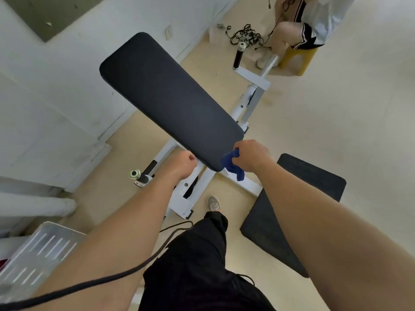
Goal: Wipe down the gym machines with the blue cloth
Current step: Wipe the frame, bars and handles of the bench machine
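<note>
While clamped in right hand (249, 156) at 5 o'clock corner of black pad (166, 97), blue cloth (232, 164) bunched, tail dangling off edge. Curled against pad edge at 9 o'clock of cloth: left hand (182, 162); grip unclear. Hands apart. Risk: bunched wad skipping patches; tail snagging white frame (249, 186) below.

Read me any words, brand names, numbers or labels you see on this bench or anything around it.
No text can be read here.
black bench pad: plain, no print.
white frame: dark patches, no legible lettering.
floor mat: faint marks near its front edge, too blurred to read.
blue cloth: no label shows.
</note>
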Demonstrator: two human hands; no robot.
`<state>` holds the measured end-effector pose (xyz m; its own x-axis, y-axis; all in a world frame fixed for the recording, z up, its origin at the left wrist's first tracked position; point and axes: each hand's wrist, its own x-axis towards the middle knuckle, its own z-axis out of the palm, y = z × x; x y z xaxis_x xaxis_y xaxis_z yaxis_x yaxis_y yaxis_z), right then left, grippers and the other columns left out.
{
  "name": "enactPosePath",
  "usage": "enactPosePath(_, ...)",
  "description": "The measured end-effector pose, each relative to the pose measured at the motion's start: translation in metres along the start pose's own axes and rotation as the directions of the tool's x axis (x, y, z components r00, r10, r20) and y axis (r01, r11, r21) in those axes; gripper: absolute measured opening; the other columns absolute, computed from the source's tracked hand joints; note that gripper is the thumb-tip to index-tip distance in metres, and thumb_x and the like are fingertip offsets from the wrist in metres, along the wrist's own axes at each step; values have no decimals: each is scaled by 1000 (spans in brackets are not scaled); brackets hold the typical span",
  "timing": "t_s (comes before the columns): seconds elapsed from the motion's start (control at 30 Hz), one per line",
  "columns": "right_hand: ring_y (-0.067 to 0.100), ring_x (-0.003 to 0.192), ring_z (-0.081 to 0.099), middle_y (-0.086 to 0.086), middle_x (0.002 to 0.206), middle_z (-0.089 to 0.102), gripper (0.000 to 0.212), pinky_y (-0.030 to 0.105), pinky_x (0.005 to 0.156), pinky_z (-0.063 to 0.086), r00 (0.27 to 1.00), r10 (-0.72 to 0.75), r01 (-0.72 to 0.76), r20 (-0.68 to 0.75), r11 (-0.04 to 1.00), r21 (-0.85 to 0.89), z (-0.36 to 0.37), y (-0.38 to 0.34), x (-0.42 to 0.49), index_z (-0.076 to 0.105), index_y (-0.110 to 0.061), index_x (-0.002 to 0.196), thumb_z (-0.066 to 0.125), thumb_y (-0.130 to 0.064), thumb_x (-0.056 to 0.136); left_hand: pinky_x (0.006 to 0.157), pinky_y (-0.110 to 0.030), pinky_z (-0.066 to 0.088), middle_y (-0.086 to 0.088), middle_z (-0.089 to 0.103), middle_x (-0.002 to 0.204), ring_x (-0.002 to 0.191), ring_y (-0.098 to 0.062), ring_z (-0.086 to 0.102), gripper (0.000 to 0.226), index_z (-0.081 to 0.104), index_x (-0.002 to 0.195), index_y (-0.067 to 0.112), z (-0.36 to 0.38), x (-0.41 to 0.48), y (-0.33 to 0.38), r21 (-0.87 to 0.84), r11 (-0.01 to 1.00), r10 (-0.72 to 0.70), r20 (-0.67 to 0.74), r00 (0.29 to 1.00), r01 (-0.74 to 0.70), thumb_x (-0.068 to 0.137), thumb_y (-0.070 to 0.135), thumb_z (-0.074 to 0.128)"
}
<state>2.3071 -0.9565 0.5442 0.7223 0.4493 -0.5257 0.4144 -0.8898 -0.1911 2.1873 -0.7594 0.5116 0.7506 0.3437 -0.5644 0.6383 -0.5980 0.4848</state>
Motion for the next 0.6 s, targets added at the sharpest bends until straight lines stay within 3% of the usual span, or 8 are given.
enactPosePath(0.2, 22, 81, 62, -2, 86, 63, 14, 35, 68, 55, 997, -79, 78, -7, 994, -72, -58, -16, 83, 62, -22, 94, 55, -18, 83, 84, -42, 55, -2, 68, 93, 89, -26, 63, 20, 64, 94, 20, -24, 71, 35, -81, 994, -68, -23, 997, 66, 93, 28, 45)
enactPosePath(0.37, 20, 80, 61, -3, 86, 64, 13, 31, 61, 50, 985, -166, 170, 41, 980, -100, -99, -30, 127, 62, -24, 94, 56, -20, 83, 83, -38, 53, -5, 68, 99, 89, -23, 62, 20, 64, 102, 15, -49, 105, 56, -160, 982, -109, -32, 993, 103, 97, 26, 48)
enactPosePath(0.6, 19, 87, 61, -3, 92, 62, 12, 40, 78, 58, 937, -324, 345, 131, 916, -204, -128, -45, 179, 63, -27, 99, 60, -27, 87, 79, -31, 49, -4, 66, 112, 97, -21, 61, 23, 61, 117, 18, -66, 133, 57, -273, 934, -262, -89, 961, 230, 100, 29, 48)
